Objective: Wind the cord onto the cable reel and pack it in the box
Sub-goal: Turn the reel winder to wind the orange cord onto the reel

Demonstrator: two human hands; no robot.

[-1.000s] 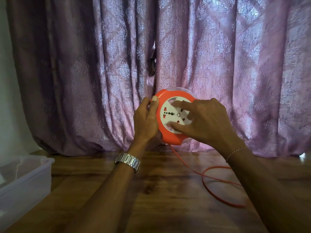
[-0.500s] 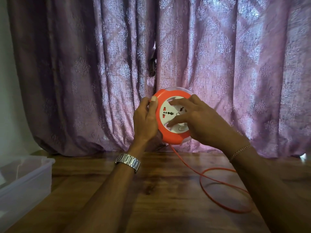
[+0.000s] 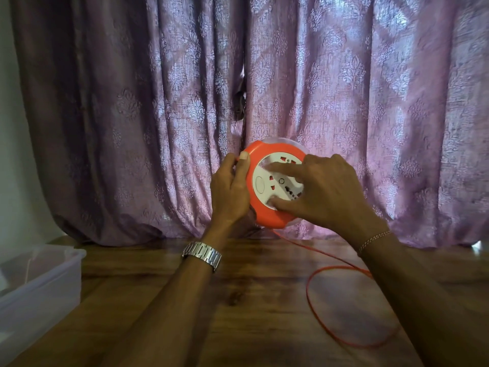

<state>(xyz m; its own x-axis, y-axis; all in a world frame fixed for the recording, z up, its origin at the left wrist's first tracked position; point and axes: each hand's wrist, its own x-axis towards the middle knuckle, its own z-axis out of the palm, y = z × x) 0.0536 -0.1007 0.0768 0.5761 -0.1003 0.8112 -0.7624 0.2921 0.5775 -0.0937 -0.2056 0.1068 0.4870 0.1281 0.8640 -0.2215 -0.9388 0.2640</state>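
Observation:
An orange round cable reel (image 3: 260, 154) with a white socket face is held upright above the wooden table (image 3: 238, 300), in front of the curtain. My left hand (image 3: 231, 190) grips its left rim, thumb on the front edge. My right hand (image 3: 321, 189) lies on the white face, index finger and thumb pressed onto it. A thin orange cord (image 3: 315, 308) drops from the reel's underside and lies in a loop on the table at the right, partly hidden by my right forearm. A clear plastic box (image 3: 39, 284) stands open at the left edge.
A purple patterned curtain (image 3: 158, 115) hangs right behind the reel down to the table's far edge. A pale wall (image 3: 10, 154) shows at the far left. I wear a metal watch on the left wrist and a thin bracelet on the right.
The white socket face has turned under my right hand's fingers. The cord loop on the table has shifted and changed shape. My left hand has kept its grip.

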